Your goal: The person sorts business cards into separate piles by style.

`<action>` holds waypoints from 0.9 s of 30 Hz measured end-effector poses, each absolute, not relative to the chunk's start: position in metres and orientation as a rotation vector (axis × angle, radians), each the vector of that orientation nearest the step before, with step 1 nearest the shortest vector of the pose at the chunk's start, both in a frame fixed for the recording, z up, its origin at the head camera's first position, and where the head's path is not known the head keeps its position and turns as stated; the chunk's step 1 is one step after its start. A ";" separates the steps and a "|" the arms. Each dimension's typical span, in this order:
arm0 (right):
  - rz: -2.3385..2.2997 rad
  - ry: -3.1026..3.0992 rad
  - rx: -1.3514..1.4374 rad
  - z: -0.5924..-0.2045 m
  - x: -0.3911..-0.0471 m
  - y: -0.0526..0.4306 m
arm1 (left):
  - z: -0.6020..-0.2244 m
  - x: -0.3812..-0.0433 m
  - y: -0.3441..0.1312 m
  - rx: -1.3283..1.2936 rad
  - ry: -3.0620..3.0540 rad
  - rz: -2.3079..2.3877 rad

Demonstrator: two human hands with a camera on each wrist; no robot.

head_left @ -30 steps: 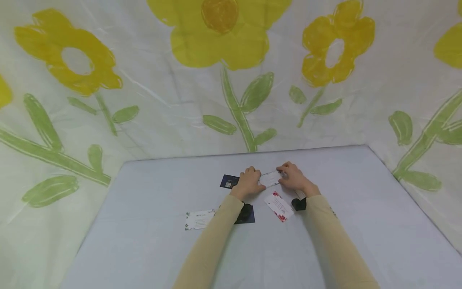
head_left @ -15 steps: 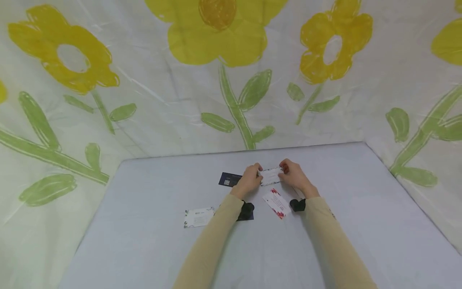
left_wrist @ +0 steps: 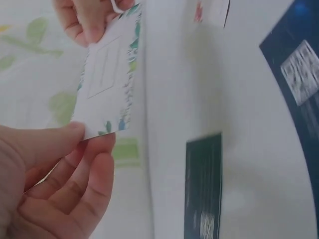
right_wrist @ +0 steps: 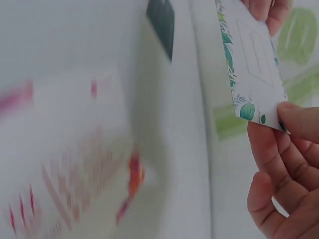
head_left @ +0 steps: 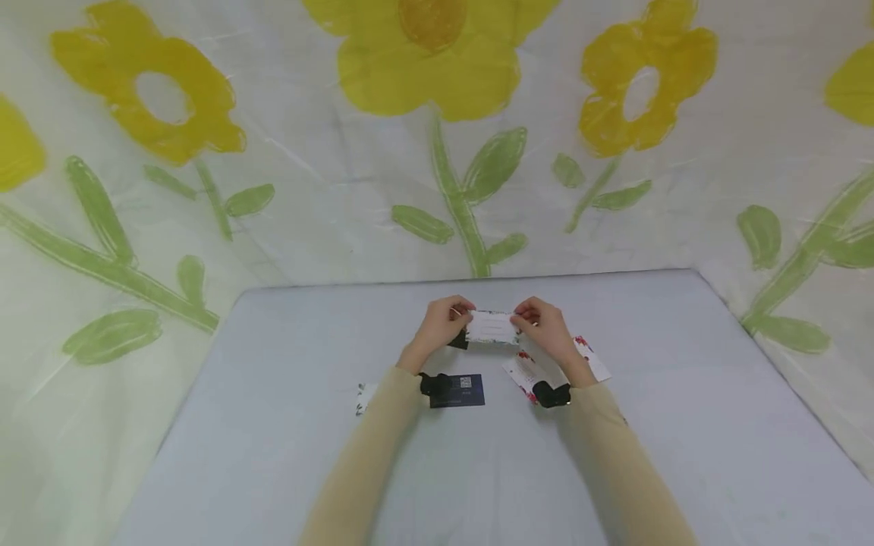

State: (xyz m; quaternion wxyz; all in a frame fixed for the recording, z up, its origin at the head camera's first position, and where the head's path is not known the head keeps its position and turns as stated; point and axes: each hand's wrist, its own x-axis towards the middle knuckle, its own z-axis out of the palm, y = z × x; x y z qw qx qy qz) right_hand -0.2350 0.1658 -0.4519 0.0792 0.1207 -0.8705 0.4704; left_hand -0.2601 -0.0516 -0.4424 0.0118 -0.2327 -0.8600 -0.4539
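A white card [head_left: 493,327] with a border of green leaves is stretched between both hands, lifted above the table. My left hand [head_left: 437,324] pinches its left end between thumb and fingers, as the left wrist view shows with the thumb lying on the card's face [left_wrist: 105,74]. At the opposite end my right hand [head_left: 546,330] pinches it the same way, thumb in front and fingers behind [right_wrist: 264,149]. The printed side, with a boxed block of text, faces me. Beneath my left hand a dark card [head_left: 459,341] partly shows.
On the table [head_left: 437,470] lie a dark blue card [head_left: 459,391] with a QR code, a leafy white card [head_left: 365,396] half behind the left sleeve, and two white cards with red flowers [head_left: 520,371] around the right forearm. A flower-printed curtain [head_left: 328,189] hangs behind.
Both hands have raised the leafy card and turned its face more towards me. My left forearm has shifted left, uncovering more of the dark blue card; a second red-flowered card now shows at right.
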 end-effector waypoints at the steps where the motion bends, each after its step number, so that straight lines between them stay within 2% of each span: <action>1: 1.419 -2.596 0.368 -0.450 -0.234 0.158 | -0.440 -0.259 -0.060 -0.714 -2.682 -1.420; 8: 1.575 -2.591 0.444 -0.448 -0.218 0.096 | -0.427 -0.235 -0.126 -0.637 -2.736 -1.513; 15: 1.623 -2.647 0.506 -0.461 -0.199 0.042 | -0.443 -0.211 -0.184 -0.453 -2.837 -1.593; 27: 1.609 -2.696 0.642 -0.476 -0.182 -0.002 | -0.462 -0.182 -0.231 -0.287 -2.906 -1.605</action>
